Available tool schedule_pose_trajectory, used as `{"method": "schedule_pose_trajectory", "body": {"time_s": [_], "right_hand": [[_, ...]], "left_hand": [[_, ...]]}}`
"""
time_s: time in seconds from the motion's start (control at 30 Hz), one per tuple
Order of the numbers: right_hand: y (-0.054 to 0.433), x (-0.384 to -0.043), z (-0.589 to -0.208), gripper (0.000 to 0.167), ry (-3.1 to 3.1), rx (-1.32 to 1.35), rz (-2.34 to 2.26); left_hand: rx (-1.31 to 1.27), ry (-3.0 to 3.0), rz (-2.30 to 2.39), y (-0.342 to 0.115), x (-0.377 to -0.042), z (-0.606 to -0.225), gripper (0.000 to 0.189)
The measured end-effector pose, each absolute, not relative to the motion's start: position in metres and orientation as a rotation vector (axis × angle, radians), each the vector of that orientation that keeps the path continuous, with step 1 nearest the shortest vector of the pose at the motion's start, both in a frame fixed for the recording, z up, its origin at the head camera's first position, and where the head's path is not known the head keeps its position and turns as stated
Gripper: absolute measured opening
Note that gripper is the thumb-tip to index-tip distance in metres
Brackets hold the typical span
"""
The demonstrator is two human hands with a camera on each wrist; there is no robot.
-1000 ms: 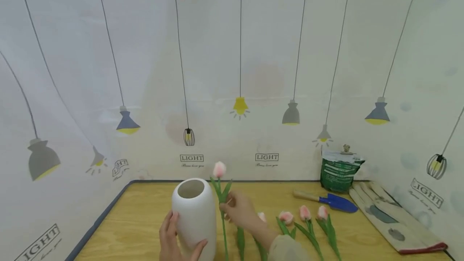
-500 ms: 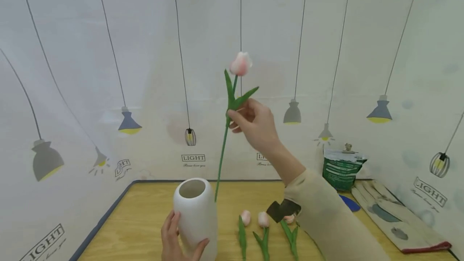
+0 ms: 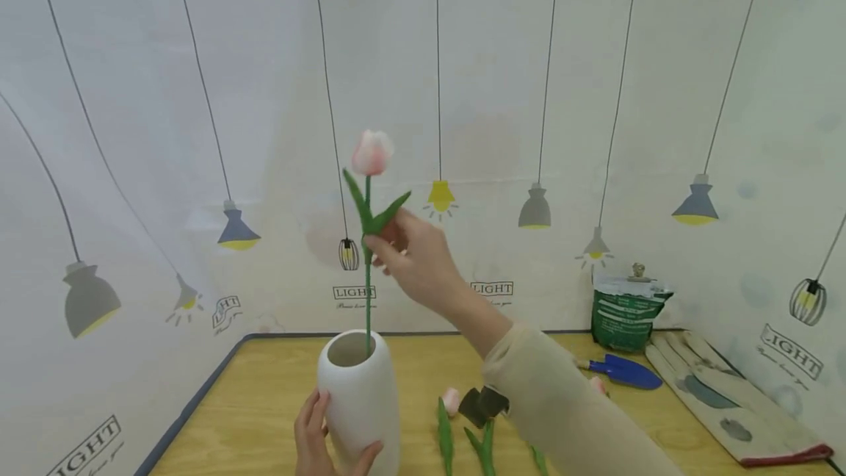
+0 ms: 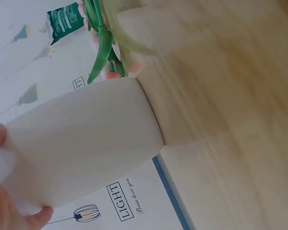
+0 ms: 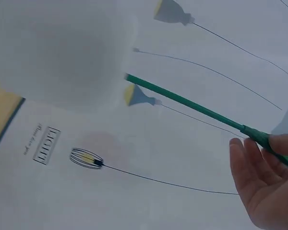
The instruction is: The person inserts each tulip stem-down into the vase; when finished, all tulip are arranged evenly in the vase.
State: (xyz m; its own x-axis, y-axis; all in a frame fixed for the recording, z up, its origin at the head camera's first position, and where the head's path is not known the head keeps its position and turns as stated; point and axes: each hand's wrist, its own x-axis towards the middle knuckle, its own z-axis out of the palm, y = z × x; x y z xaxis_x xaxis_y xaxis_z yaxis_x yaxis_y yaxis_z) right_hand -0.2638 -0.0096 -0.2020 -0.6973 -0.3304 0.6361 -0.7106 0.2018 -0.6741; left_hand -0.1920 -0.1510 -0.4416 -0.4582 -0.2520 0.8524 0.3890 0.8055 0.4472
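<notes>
My left hand (image 3: 311, 435) holds a white vase (image 3: 363, 417) low in the head view, fingers round its left side and thumb on the front. In the left wrist view, the side of the vase (image 4: 86, 134) lies between thumb and fingers. Above the vase, my right hand (image 3: 423, 263) pinches a pink-white tulip (image 3: 372, 153) just beneath its two green leaves. The tulip stands upright, its lower end at the vase's mouth. In the right wrist view the bare end of the green stem (image 5: 182, 102) shows against the blurred white vase (image 5: 62, 52); how deep it reaches cannot be told.
Several more tulips lie on the wooden table (image 3: 244, 402) to the right, partly hidden by my right sleeve (image 3: 562, 395). Behind them are a blue trowel (image 3: 624, 372), a green clipped bag (image 3: 623, 318) and pale work gloves (image 3: 714, 395). A printed cloth wall stands behind the table.
My right hand has raised the tulip from beside the vase, then carried it left and down to the mouth. My left hand still holds the vase in the same place.
</notes>
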Motion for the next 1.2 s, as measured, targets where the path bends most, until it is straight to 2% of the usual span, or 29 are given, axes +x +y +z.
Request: {"method": "schedule_pose_trajectory", "body": {"time_s": [0.33,0.57,0.77,0.87,1.07,1.2], "right_hand": [[-0.023,-0.261,-0.289,0.017,-2.566,0.873,1.307],[-0.023,-0.258,-0.305,0.015,-2.583,0.797,1.32],[-0.013,-0.264,-0.315,0.023,-2.499,0.745,1.41],[0.001,-0.271,-0.329,0.017,-2.484,0.677,1.397],[0.034,-0.276,-0.39,0.007,-2.759,0.638,1.133],[0.046,-0.269,-0.438,0.019,-2.932,0.632,1.03]], "left_hand": [[-0.024,-1.998,-0.862,-0.147,-0.19,-0.441,0.107],[-0.072,-1.952,-0.817,-0.149,-0.193,-0.443,0.11],[-0.105,-1.956,-0.817,-0.152,-0.191,-0.443,0.11],[-0.148,-1.932,-0.818,-0.153,-0.191,-0.443,0.109],[-0.204,-1.894,-0.809,-0.156,-0.193,-0.442,0.109],[-0.206,-1.912,-0.827,-0.155,-0.193,-0.443,0.11]]}}
